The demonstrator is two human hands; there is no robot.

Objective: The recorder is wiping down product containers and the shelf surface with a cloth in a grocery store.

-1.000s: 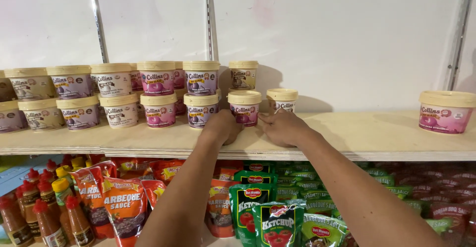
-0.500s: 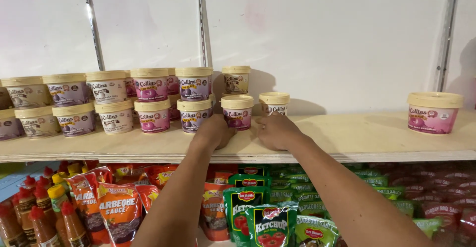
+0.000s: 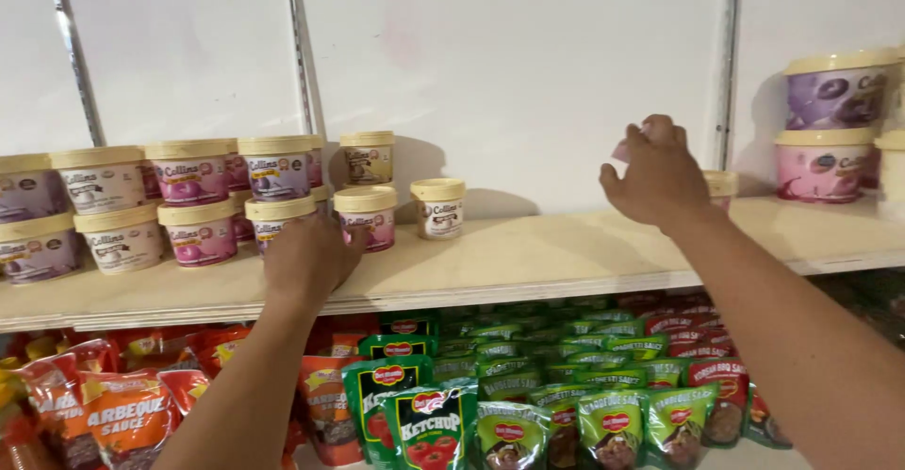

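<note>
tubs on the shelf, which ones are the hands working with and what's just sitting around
In hand:
- left hand on the front tubs of the left group
- right hand grasping a pink tub, mostly hidden
- wooden shelf they stand on

Just sitting:
- stacked tubs at far right
- sauce pouches below
- bottles at lower left

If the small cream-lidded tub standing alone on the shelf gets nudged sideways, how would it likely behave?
The small tub looks short and wide-based with a flat bottom, so it would probably slide rather than tip. The wooden shelf looks smooth, so a light push likely moves it. Upright, it cannot roll; its weight cannot be judged.
</note>
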